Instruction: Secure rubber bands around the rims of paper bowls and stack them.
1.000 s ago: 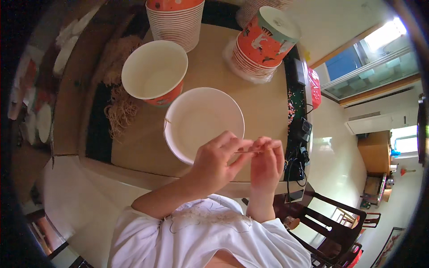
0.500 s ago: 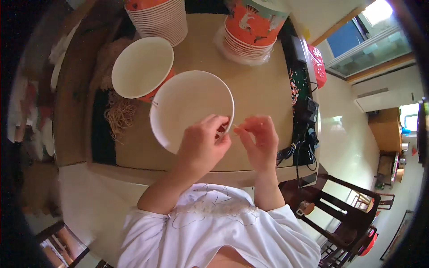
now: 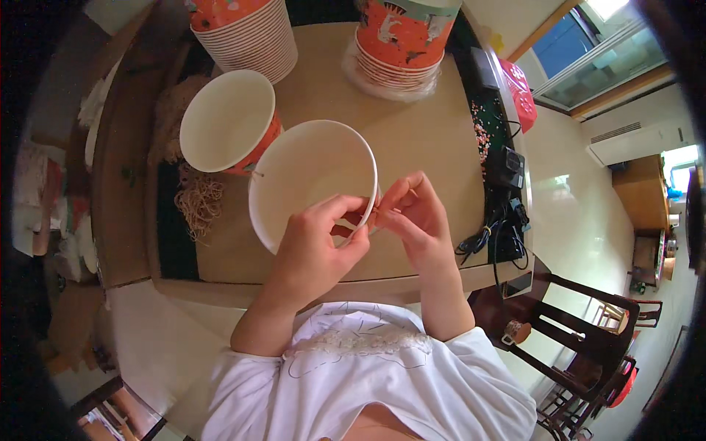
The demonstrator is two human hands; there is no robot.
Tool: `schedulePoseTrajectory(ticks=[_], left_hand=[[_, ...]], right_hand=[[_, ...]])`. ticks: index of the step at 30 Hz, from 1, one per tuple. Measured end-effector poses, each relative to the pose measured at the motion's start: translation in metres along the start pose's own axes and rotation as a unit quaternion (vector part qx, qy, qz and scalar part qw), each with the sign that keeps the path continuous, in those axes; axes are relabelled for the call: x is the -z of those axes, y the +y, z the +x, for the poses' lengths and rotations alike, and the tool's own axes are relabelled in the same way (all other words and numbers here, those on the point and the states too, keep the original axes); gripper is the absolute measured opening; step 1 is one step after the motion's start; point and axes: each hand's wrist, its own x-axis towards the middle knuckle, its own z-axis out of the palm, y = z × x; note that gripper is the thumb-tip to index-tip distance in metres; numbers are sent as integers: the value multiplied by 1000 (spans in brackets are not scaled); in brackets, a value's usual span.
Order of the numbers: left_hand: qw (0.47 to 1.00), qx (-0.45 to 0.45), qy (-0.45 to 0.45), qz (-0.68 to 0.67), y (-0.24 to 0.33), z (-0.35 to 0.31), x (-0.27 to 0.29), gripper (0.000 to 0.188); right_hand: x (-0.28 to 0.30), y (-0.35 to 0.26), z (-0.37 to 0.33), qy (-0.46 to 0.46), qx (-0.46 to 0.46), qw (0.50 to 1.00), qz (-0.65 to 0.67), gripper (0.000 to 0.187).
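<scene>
A large white paper bucket [image 3: 312, 158] is tilted in front of me, its mouth facing up toward me. My left hand [image 3: 316, 231] grips its near right rim, with fingers inside the mouth and the thumb at the edge. Just outside that rim my right hand [image 3: 415, 217] is closed in a pinch, its fingertips against the bucket's wall. Whatever small thing it pinches is too small to make out. On the rim's left side sits a short bit of cord [image 3: 256, 174]. Another bucket [image 3: 228, 121], white inside and orange outside, stands just to the left.
A bundle of beige cord [image 3: 198, 202] lies at the table's left. Two stacks of orange paper buckets, a left stack [image 3: 254, 44] and a right stack [image 3: 401, 44], stand at the back. Black cables [image 3: 500, 235], small beads [image 3: 482, 136] and a red box [image 3: 519, 95] line the right edge. A dark chair [image 3: 566, 331] stands beyond.
My right hand has come up to the bucket's rim, closing the small gap between the hands. The view has shifted slightly. My left hand keeps its grip on the rim.
</scene>
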Motion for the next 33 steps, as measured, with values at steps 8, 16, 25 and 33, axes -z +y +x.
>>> schedulePoseTrajectory(ticks=[8,16,25,33], left_hand=[[999,26,-17,-11,0,0,-1,26],[999,24,-35,-31,-4,1,-2,18],[993,-48,2,112,-15,6,-15,5],[999,-38,35,5,-30,11,-26,4]], right_hand=[[1,-2,0,-23,-8,999,29,23],[3,0,0,-25,-6,999,19,22],[9,3,-5,-16,-38,999,-14,22],[-33,-33,-54,-57,49,891,-448,26]])
